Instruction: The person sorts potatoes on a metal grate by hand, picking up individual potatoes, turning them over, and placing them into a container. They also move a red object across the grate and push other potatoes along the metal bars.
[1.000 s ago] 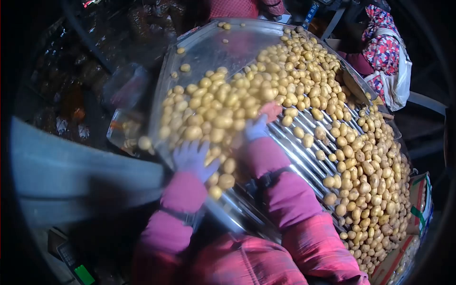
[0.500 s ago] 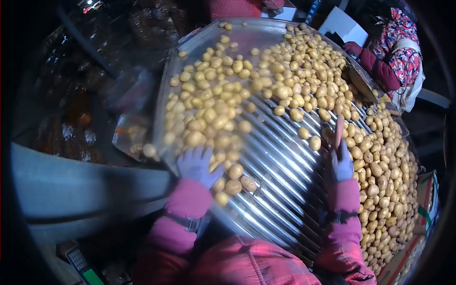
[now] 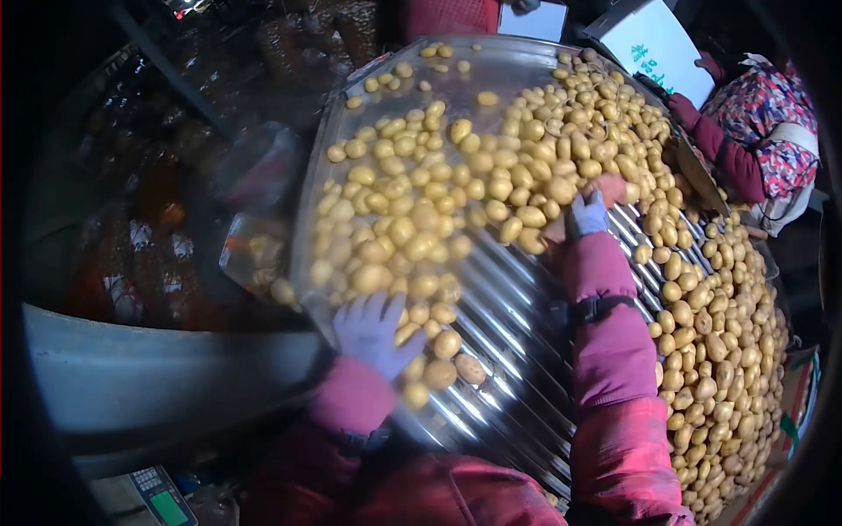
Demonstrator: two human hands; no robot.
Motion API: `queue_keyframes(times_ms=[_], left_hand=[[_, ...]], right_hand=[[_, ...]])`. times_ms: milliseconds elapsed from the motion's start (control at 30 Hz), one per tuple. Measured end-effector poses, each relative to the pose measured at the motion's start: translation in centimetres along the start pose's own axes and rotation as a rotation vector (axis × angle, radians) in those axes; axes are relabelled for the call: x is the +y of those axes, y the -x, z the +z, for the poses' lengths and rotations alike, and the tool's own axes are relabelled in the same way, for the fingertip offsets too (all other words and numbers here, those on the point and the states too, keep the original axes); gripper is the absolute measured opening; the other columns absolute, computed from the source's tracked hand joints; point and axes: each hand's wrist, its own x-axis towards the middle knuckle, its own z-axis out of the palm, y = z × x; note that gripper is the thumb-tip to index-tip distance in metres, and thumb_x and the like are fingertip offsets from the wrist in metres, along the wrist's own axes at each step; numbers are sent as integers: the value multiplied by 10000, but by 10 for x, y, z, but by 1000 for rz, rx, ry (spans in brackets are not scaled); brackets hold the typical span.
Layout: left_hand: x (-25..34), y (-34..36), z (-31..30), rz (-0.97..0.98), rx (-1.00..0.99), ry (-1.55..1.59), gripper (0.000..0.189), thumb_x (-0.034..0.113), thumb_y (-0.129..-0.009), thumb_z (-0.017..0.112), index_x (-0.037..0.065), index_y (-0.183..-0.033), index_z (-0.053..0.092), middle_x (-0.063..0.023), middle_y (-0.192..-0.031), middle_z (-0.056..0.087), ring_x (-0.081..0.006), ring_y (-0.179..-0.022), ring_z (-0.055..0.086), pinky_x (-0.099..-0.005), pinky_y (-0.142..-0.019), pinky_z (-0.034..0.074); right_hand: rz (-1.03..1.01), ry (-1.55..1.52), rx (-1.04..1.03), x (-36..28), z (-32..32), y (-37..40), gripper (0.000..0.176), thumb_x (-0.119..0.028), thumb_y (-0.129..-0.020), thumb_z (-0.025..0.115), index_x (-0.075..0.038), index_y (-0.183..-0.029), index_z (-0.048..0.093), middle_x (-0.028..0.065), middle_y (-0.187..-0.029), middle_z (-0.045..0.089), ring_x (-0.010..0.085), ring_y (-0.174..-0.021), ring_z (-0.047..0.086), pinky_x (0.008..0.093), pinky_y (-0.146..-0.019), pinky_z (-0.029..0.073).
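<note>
Many yellow potatoes lie on a metal sorting table with a slatted rack. My left hand, in a pale glove, rests with its fingers spread at the near left edge of the potatoes, beside a few larger ones. My right hand, also gloved, is closed round a flat pinkish-brown piece like a small board. It reaches across the slats against the potatoes at the middle. Part of the board is hidden by my hand and sleeve.
Potatoes are heaped on the right. A co-worker in a patterned top holds a white box at the far right. Another person's red sleeve shows at the back. A grey metal wall and a scale are at left.
My right hand has moved forward and left with the board, pushing potatoes toward the middle. My left hand stays in nearly the same place. The co-worker's white box has turned, showing green writing.
</note>
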Motion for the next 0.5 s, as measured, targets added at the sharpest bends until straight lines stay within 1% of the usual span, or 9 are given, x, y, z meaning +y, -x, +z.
queue_keyframes(times_ms=[67,100,133,167,233,300,367,433,500], left_hand=[[2,-2,-3,-11,-60,15,610,458,-670,674,122,-1166,558,-94,-1068,537,-285,-951,508,-446,-811,378],[3,-5,-5,-16,-111,36,607,448,-671,680,118,-1165,558,-99,-1067,540,-288,-949,514,-447,-807,386],[3,-7,-4,8,-113,33,607,448,-671,680,118,-1165,558,-99,-1067,540,-288,-949,514,-447,-807,386],[2,-6,-2,5,-115,23,598,433,-671,688,107,-1158,563,-107,-1060,551,-295,-944,525,-450,-802,397],[3,-5,2,31,-114,15,590,418,-672,695,97,-1150,569,-115,-1052,561,-302,-938,536,-454,-797,409],[3,-3,5,34,-27,20,572,396,-673,702,76,-1131,580,-129,-1023,579,-315,-919,553,-454,-788,428],[4,-3,1,57,-20,26,579,403,-681,700,66,-1137,581,-152,-1027,591,-333,-917,567,-459,-790,445],[2,1,5,24,-54,-1,602,423,-684,704,66,-1152,578,-164,-1067,588,-338,-954,566,-466,-822,443],[-2,3,9,31,-65,29,610,424,-697,698,60,-1169,570,-186,-1108,585,-351,-1000,563,-465,-874,432]], right_hand=[[-64,-102,-191,-43,-3,14,472,-286,-815,556,31,-1159,488,274,-1074,587,402,-1016,570,423,-863,445],[-178,-37,-181,-35,22,6,440,-314,-816,543,-5,-1129,510,286,-1033,591,430,-987,569,442,-854,442],[-84,44,-339,-64,11,16,440,-340,-822,520,-44,-1148,503,296,-1024,582,443,-992,559,447,-853,440],[-231,24,-333,-66,24,21,441,-353,-823,509,-77,-1166,484,290,-991,585,440,-961,564,454,-825,447],[-242,112,-479,-101,5,46,450,-359,-824,514,-113,-1197,464,277,-988,586,424,-935,573,461,-815,449],[-342,-31,-529,-87,22,68,427,-357,-838,504,-133,-1200,468,249,-968,598,410,-905,583,470,-808,450],[-396,-48,-592,-94,-1,107,431,-383,-827,490,-185,-1202,416,215,-1016,613,390,-897,607,478,-799,465],[-483,117,-586,-107,-35,153,432,-369,-817,504,-187,-1199,419,202,-1008,619,378,-896,610,467,-791,469],[-461,140,-734,-98,-45,172,480,-355,-810,513,-175,-1243,409,201,-1025,616,378,-913,605,464,-795,467]])
